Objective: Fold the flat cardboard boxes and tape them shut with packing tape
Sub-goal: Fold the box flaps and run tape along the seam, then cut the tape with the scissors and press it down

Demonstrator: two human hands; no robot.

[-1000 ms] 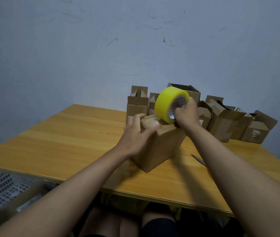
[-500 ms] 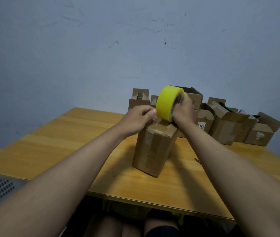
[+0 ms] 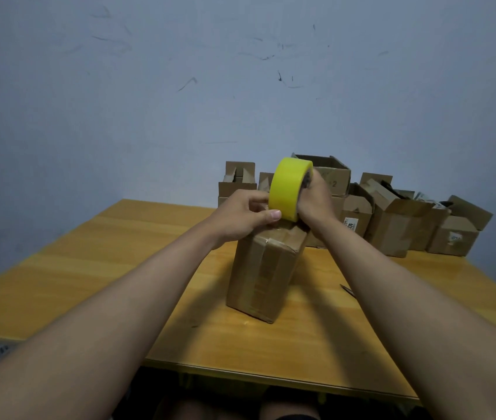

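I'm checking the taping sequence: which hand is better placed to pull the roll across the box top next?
The right hand, probably: it already grips the yellow tape roll above the box. The left hand sits at the roll's near edge on the box top, suited to holding the tape end down.

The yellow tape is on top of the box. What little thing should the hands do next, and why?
Probably pull the yellow tape roll across the box top. The right hand grips the roll right above the top, and the left hand pinches beside it, seemingly pinning the tape's end.
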